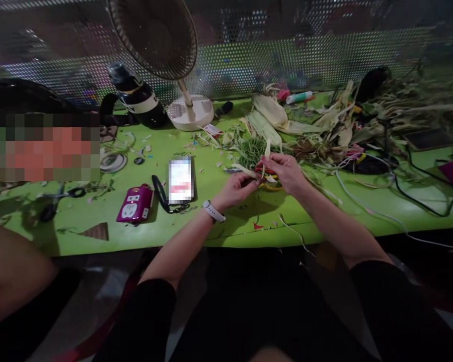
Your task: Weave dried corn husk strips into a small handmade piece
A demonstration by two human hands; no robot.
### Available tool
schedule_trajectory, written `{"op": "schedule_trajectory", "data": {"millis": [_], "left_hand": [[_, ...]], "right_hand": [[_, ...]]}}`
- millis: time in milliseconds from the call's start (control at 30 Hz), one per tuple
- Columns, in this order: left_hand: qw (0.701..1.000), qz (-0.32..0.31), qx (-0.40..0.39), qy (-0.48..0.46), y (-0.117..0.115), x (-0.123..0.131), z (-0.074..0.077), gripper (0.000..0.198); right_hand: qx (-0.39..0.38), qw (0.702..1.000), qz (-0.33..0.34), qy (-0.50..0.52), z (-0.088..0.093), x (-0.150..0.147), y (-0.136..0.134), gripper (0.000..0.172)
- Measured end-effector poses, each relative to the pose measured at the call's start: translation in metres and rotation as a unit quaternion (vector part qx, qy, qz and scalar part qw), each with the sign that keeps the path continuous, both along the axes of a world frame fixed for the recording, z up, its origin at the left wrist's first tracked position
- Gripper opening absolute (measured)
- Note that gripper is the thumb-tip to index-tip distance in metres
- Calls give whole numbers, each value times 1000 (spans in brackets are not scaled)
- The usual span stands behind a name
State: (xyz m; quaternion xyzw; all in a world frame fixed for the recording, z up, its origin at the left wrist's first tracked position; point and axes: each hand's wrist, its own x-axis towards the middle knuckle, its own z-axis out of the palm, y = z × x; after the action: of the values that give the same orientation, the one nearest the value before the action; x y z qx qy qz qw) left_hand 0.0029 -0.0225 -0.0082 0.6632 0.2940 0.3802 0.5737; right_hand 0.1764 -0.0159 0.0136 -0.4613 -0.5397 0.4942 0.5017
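Pale strip [267, 150] is sticking up from the right grip [286, 171], whose thumb and forefinger are pinching it low down, above the lime-green counter [219, 234]. The left grip [240, 188] is curling its fingers just beside the right one; whether they are pinching anything, I cannot tell. Behind both, a green stringy heap [248, 152] is lying near dried husks [272, 114], while a phone [181, 180] is resting off to the left

Single head-worn view from near and above, forward and down across the green table [156, 151].
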Motion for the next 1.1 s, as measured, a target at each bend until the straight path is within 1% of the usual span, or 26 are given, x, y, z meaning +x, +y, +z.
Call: {"op": "schedule_trajectory", "data": {"millis": [67, 133, 200, 267, 367, 400, 467, 567, 633, 700, 767, 867, 933, 1000, 1033, 1100], "left_hand": [[999, -40, 7, 13, 0, 2, -4, 28], [997, -67, 17, 39, 0, 3, -7, 27], [996, -58, 30, 65, 1, 3, -9, 25], [994, -57, 44, 81, 2, 2, -9, 24], [994, -64, 64, 66, 4, 1, -9, 20], [993, -65, 71, 67, 5, 0, -9, 20], [992, -62, 73, 80, 6, -1, -10, 19], [995, -52, 30, 78, 8, -2, -13, 19], [996, -63, -11, 62, 7, -2, -15, 20], [994, -85, -51, 52, 6, -1, -13, 20], [991, -91, -88, 37, 4, 0, -8, 19], [989, -61, -133, 7, 1, 1, 0, 20], [984, -18, -179, -16, 1, 1, 4, 22], [973, 26, -224, -43, 2, -1, 7, 26], [967, 39, -245, -55, 3, -1, 8, 28], [958, 42, -276, -70, 4, -2, 11, 31]], "right_hand": [[2, 999, 23, -42, 5, 5, 0, 43], [28, 991, 46, -122, 10, 7, -1, 38], [43, 983, 64, -165, 11, 6, -3, 32], [12, 984, 96, -151, 9, 1, -4, 32], [-50, 982, 148, -105, 2, -6, -4, 36], [-58, 982, 152, -92, 0, -9, -4, 37], [-50, 988, 132, -64, -3, -12, -5, 37], [-12, 995, 92, -20, -6, -16, -6, 35], [6, 996, 91, -4, -7, -19, -8, 35], [12, 996, 91, 4, -7, -21, -9, 35], [1, 996, 87, 4, -5, -22, -10, 39], [-38, 997, 73, -2, -1, -18, -6, 48], [-63, 996, 68, 0, 2, -11, -2, 51], [-73, 995, 71, 6, 5, -4, 1, 48], [-71, 995, 69, 7, 5, -2, 2, 47], [-69, 996, 58, 7, 5, 1, 3, 47]]}}
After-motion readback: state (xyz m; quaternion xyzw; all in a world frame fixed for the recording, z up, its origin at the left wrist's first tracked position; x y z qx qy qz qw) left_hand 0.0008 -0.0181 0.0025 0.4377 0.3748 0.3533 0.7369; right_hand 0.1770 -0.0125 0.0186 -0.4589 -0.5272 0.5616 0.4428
